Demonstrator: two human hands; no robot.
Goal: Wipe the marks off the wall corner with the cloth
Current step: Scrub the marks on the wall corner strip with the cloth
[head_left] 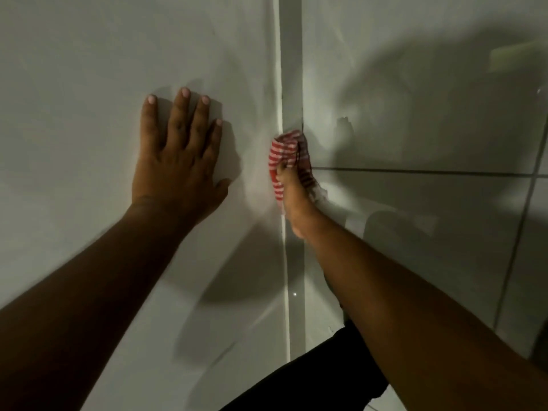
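Observation:
A red-and-white striped cloth [285, 157] is bunched in my right hand [295, 200] and pressed against the wall corner [292, 84], a vertical grey strip between a plain white wall and a glossy tiled wall. My left hand [178, 155] lies flat on the white wall to the left of the corner, fingers spread, holding nothing. A small dark mark shows on the corner edge just above the cloth. My right fingers are mostly hidden by the cloth.
The tiled wall [430, 218] on the right is shiny, with dark grout lines and reflections of my arm. Shadows of both arms fall on the white wall [74, 69]. Dark clothing [326, 375] shows at the bottom.

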